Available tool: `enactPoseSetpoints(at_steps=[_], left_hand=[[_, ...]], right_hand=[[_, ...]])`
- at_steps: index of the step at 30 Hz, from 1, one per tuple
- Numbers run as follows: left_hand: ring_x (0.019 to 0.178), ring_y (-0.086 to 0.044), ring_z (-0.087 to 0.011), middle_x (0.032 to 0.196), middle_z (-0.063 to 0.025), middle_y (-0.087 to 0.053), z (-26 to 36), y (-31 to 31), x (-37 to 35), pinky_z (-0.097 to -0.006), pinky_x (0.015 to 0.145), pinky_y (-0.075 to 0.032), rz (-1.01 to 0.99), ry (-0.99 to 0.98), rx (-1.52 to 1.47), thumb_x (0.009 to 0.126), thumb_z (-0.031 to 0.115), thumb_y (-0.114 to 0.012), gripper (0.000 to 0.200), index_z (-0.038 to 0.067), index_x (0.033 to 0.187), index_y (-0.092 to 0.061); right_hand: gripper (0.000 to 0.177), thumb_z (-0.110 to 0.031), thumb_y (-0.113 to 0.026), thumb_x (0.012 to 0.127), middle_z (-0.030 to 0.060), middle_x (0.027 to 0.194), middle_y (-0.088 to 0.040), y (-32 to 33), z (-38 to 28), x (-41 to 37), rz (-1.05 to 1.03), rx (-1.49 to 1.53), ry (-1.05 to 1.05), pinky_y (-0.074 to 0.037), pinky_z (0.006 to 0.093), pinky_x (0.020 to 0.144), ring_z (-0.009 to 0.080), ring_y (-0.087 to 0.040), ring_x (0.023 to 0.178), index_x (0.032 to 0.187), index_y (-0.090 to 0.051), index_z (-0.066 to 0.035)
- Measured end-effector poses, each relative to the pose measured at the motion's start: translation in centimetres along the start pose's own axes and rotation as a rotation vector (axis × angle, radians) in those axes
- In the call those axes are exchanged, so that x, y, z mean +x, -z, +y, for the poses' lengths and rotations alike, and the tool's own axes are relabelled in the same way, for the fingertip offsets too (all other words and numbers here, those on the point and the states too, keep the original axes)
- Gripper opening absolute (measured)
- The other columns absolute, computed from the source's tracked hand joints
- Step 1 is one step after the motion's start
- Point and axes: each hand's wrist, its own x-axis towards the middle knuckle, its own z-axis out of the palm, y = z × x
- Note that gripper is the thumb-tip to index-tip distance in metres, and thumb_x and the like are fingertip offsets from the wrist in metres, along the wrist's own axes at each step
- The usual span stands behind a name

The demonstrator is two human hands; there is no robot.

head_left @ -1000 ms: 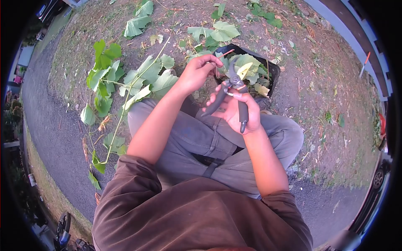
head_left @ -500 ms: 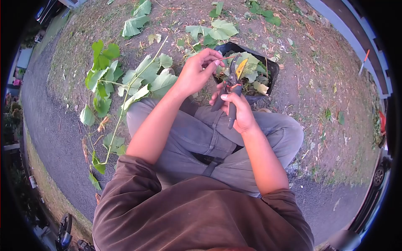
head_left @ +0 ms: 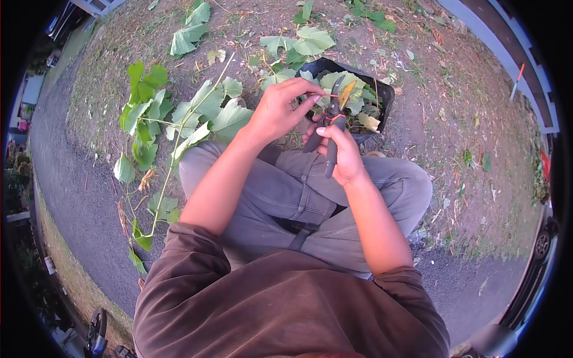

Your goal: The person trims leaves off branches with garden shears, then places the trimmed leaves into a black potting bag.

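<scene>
My right hand (head_left: pixel 339 149) is wrapped around the dark handles of pruning shears (head_left: pixel 336 119), whose blades, one of them yellow, are parted and point up and away from me. Between finger and thumb my left hand (head_left: pixel 285 110) pinches a thin reddish-brown stem (head_left: pixel 330 95). The stem's far end reaches the open blades. Just beyond both hands stands a black container (head_left: pixel 387 104), with cut leaves (head_left: pixel 357 98) and a pale yellowish leaf (head_left: pixel 370 122) inside it.
To my left lies a long leafy vine cutting (head_left: pixel 179 137) on the ground. More large green leaves (head_left: pixel 313 42) are scattered beyond the container. Dirt and sparse grass (head_left: pixel 453 119) extend to the right, and asphalt (head_left: pixel 71 161) runs along the left. My crossed legs (head_left: pixel 382 185) are beneath my hands.
The stem in my left hand now lies between the shears' blades and looks shorter. The left hand has shifted slightly right and down; the shears have moved a little to the right.
</scene>
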Motion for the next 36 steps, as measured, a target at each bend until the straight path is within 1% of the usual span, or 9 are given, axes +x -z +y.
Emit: enactPoseSetpoints(at_steps=[1, 7, 16, 19, 23, 26, 28, 34, 36], left_hand=[[0.099, -0.076, -0.0279, 0.105, -0.0111, -0.077, -0.1, 0.0, 0.0, -0.0373, 0.086, -0.060, -0.002, -0.001, 0.000, 0.092, 0.000, -0.075, 0.018, 0.003, 0.109, -0.076], [0.100, -0.076, -0.0293, 0.105, -0.0118, -0.077, -0.6, -0.1, -0.1, -0.0392, 0.088, -0.060, -0.017, -0.066, -0.010, 0.090, -0.001, -0.076, 0.021, 0.003, 0.110, -0.077], [0.101, -0.076, -0.0272, 0.105, -0.0109, -0.077, -1.4, -0.4, 0.1, -0.0387, 0.089, -0.060, -0.001, 0.004, 0.014, 0.089, 0.000, -0.077, 0.020, 0.004, 0.108, -0.079], [0.098, -0.076, -0.0270, 0.106, -0.0094, -0.076, -2.0, -0.7, 0.1, -0.0382, 0.088, -0.060, 0.076, -0.049, 0.039, 0.089, 0.000, -0.077, 0.021, 0.006, 0.109, -0.080], [0.098, -0.075, -0.0232, 0.108, -0.0087, -0.075, -2.2, -0.8, 0.0, -0.0368, 0.088, -0.060, 0.051, 0.052, 0.015, 0.090, 0.000, -0.077, 0.022, 0.007, 0.110, -0.081], [0.099, -0.075, -0.0201, 0.109, -0.0087, -0.075, -2.2, -1.3, 0.2, -0.0357, 0.088, -0.061, 0.091, 0.146, -0.098, 0.091, 0.001, -0.076, 0.020, 0.006, 0.109, -0.081], [0.098, -0.074, -0.0187, 0.109, -0.0088, -0.075, -2.1, -1.4, 0.2, -0.0352, 0.088, -0.061, 0.124, 0.199, -0.173, 0.092, 0.001, -0.076, 0.019, 0.006, 0.109, -0.081], [0.098, -0.074, -0.0193, 0.108, -0.0091, -0.075, -1.8, -0.7, -0.1, -0.0351, 0.087, -0.061, 0.012, 0.106, -0.089, 0.091, 0.001, -0.077, 0.023, 0.007, 0.113, -0.081], [0.097, -0.074, -0.0209, 0.107, -0.0095, -0.076, -1.7, -0.7, 0.0, -0.0347, 0.087, -0.061, -0.053, -0.012, -0.013, 0.091, 0.002, -0.078, 0.024, 0.007, 0.113, -0.081]], right_hand=[[0.032, -0.017, -0.063, 0.097, 0.0084, 0.100, -0.067, -0.1, -0.2, -0.1, 0.051, 0.070, -0.017, -0.053, 0.0350, 0.084, 0.0196, -0.068, 0.095, 0.126, -0.059, -0.004], [0.015, -0.017, -0.062, 0.099, 0.0042, 0.087, -0.060, 0.0, 0.3, 0.4, 0.030, 0.220, -0.023, -0.053, 0.0354, 0.075, 0.0163, -0.062, 0.080, 0.109, -0.057, -0.007], [0.015, -0.020, -0.066, 0.099, 0.0007, 0.079, -0.055, -0.6, 0.0, 0.1, 0.073, 0.210, -0.158, -0.051, 0.0330, 0.063, 0.0123, -0.056, 0.067, 0.099, -0.055, -0.009], [0.017, -0.021, -0.067, 0.099, 0.0010, 0.081, -0.056, 0.1, 0.6, 0.4, 0.046, 0.219, -0.218, -0.051, 0.0339, 0.065, 0.0127, -0.057, 0.069, 0.103, -0.054, -0.011], [0.016, -0.022, -0.066, 0.099, 0.0027, 0.080, -0.058, 0.1, 0.9, 0.5, 0.046, 0.245, -0.198, -0.054, 0.0350, 0.067, 0.0144, -0.059, 0.070, 0.101, -0.056, -0.009], [0.018, -0.025, -0.064, 0.100, 0.0046, 0.084, -0.061, -0.2, 0.9, 0.4, 0.057, 0.318, -0.166, -0.056, 0.0373, 0.074, 0.0180, -0.064, 0.077, 0.105, -0.057, -0.009], [0.029, -0.026, -0.062, 0.099, 0.0089, 0.093, -0.061, 0.0, 1.4, 0.4, 0.023, 0.272, -0.150, -0.053, 0.0467, 0.092, 0.0254, -0.063, 0.087, 0.118, -0.057, -0.005], [0.030, -0.025, -0.062, 0.100, 0.0077, 0.094, -0.062, -0.8, 0.9, -0.1, 0.018, 0.145, -0.124, -0.056, 0.0416, 0.088, 0.0231, -0.064, 0.085, 0.122, -0.056, -0.005], [0.029, -0.025, -0.062, 0.100, 0.0070, 0.093, -0.062, -0.7, 0.8, 0.0, 0.036, 0.155, -0.127, -0.056, 0.0400, 0.087, 0.0220, -0.064, 0.085, 0.121, -0.056, -0.005]])
